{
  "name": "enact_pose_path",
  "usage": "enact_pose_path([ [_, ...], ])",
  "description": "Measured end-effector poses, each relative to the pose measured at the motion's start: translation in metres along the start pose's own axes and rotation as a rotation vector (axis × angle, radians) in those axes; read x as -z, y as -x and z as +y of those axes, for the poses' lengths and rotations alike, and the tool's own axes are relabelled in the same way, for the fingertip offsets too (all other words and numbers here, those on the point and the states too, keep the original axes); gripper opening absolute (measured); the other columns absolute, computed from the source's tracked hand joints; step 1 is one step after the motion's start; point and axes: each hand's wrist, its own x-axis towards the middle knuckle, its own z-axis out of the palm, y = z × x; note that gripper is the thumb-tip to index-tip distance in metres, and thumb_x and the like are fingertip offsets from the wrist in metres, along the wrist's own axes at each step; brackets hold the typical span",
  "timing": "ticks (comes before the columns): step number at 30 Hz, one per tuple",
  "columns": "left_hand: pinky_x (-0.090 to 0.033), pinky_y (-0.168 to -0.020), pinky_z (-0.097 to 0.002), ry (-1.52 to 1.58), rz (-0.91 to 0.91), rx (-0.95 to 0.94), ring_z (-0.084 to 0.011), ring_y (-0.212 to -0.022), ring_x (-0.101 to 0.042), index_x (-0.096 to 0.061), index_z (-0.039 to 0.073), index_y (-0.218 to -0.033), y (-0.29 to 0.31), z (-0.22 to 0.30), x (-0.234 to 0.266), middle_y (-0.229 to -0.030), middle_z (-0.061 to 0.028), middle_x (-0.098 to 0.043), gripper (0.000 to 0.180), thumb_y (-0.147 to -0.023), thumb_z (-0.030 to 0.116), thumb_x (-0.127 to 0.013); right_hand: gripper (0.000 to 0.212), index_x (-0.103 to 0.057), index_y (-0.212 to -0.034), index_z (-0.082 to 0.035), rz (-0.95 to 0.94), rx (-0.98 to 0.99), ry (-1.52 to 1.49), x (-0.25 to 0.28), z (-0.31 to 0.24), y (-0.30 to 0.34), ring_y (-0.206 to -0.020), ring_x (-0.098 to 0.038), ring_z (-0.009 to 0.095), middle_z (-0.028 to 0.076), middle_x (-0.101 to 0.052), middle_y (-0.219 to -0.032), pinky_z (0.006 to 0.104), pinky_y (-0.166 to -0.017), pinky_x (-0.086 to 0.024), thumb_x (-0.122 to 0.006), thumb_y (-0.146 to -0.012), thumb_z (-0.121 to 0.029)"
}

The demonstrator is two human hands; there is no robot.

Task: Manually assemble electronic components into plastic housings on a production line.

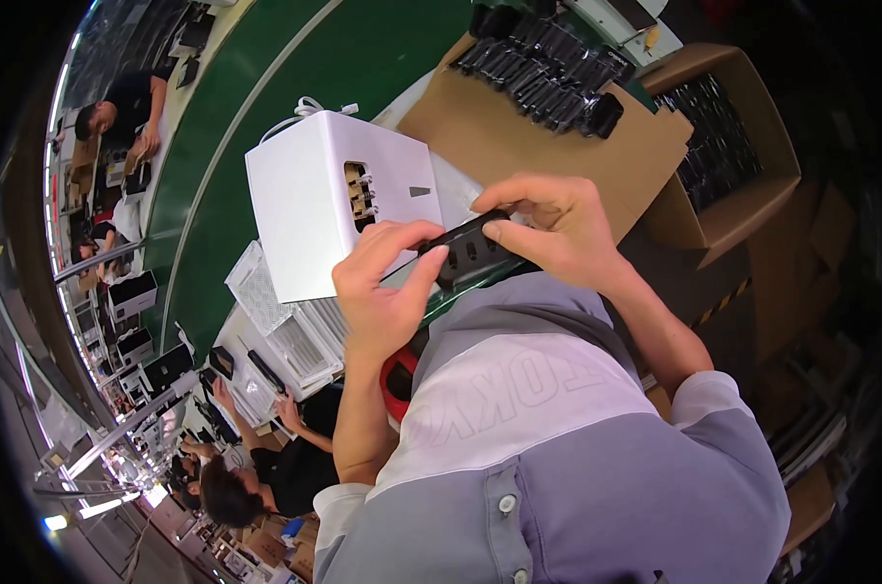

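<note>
2 hands, left (383,294) and right (560,234), pinch a black slotted panel (470,251), its gripped ends partly hidden, near a white housing (305,214) on the green table (200,282), parts inside the housing's cutout (360,197) hard to make out.

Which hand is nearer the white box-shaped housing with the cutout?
Left. The left hand overlaps the white housing at its lower right in view; the right hand is farther right, clear of it, at the right end of the black oblong plastic piece both hold.
</note>
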Motion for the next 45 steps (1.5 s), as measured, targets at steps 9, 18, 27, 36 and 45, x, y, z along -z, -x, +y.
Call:
enact_pose_path([
  [9, -0.051, -0.075, -0.0232, 0.319, 0.166, 0.199, -0.0104, -0.083, -0.065, -0.074, -0.006, -0.107, -0.001, -0.002, 0.004, -0.095, -0.0056, -0.073, 0.015, -0.092, -0.003, -0.074, 0.017, -0.073, -0.102, 0.005, -0.243, -0.28, -0.021, 0.023, -0.001, -0.004, -0.091, -0.067, 0.011, 0.006, -0.071, -0.094, 0.0271, -0.085, -0.055, -0.07, -0.1, -0.011],
  [18, -0.05, -0.073, -0.0206, 0.35, 0.133, 0.257, -0.0065, -0.079, -0.061, -0.074, -0.005, -0.108, -0.009, -0.006, 0.003, -0.094, -0.0034, -0.072, 0.014, -0.095, -0.002, -0.073, 0.032, -0.064, -0.128, 0.003, 0.224, 0.147, 0.261, 0.019, -0.01, -0.008, -0.104, -0.064, 0.014, 0.009, -0.069, -0.11, 0.0315, -0.094, -0.051, -0.064, -0.1, -0.012],
  [27, -0.049, -0.058, -0.0191, 0.723, 0.27, 0.378, -0.006, -0.072, -0.064, -0.068, -0.003, -0.11, -0.015, -0.017, -0.012, -0.089, -0.0048, -0.073, 0.014, -0.099, 0.005, -0.07, 0.027, -0.064, -0.123, 0.004, -0.105, -0.017, 0.152, 0.006, 0.013, -0.001, -0.097, -0.062, 0.013, 0.006, -0.069, -0.106, 0.0313, -0.089, -0.05, -0.062, -0.103, -0.014],
  [36, -0.049, -0.059, -0.0198, 0.721, 0.443, 0.368, -0.0051, -0.069, -0.062, -0.067, -0.002, -0.111, -0.009, -0.021, -0.032, -0.088, -0.0036, -0.072, 0.015, -0.101, 0.009, -0.069, 0.014, -0.066, -0.092, 0.001, 0.177, -0.024, 0.09, -0.026, 0.023, 0.012, -0.083, -0.065, 0.012, 0.006, -0.068, -0.086, 0.03, -0.076, -0.05, -0.07, -0.096, -0.012],
  [45, -0.047, -0.061, -0.0195, 0.518, 0.555, 0.252, -0.0049, -0.074, -0.061, -0.067, -0.001, -0.11, -0.011, -0.014, -0.037, -0.089, -0.0023, -0.07, 0.016, -0.1, 0.011, -0.071, 0.016, -0.066, -0.085, 0.002, 0.043, 0.197, 0.343, -0.042, 0.029, 0.005, -0.069, -0.065, 0.019, 0.01, -0.068, -0.077, 0.0337, -0.066, -0.051, -0.075, -0.09, -0.01],
])
